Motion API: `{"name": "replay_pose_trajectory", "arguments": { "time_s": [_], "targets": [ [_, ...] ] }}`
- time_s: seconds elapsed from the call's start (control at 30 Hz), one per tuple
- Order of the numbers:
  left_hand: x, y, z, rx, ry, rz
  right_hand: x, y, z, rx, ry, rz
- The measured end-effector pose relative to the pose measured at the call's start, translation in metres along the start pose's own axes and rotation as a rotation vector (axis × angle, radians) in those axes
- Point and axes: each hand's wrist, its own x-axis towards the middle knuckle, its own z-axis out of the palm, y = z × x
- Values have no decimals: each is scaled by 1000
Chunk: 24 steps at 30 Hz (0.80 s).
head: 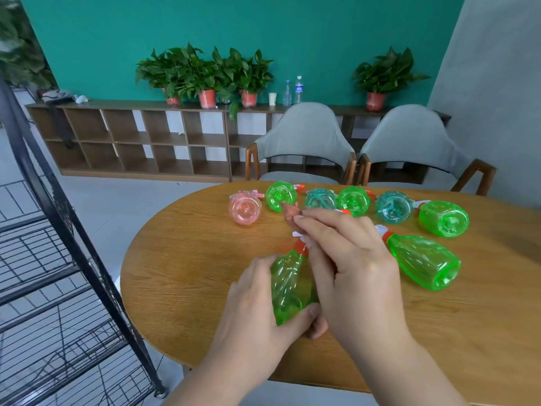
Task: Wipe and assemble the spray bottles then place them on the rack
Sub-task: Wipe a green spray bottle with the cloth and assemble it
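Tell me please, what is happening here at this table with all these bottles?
A person is handling a transparent green plastic spray bottle at the round wooden table. The left hand grips the bottle's body. The right hand works at its orange-collared top and pinches a small reddish-brown piece, perhaps a cloth. Seven more plastic bottles, green, teal and pink, lie on the table beyond the hands. A black wire rack stands to the left.
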Motion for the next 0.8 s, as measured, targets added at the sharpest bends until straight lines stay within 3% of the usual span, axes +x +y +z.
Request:
{"name": "replay_pose_trajectory", "arguments": {
  "time_s": [0.23,0.47,0.8],
  "targets": [
    [-3,3,-2,41,-12,1,3,23,-9,-42,116,172],
    [-1,3,-4,-50,-29,-18,4,14,-4,51,125,80],
    [0,7,-5,-351,-66,-90,-2,15,2,414,187,513]
  ]
}}
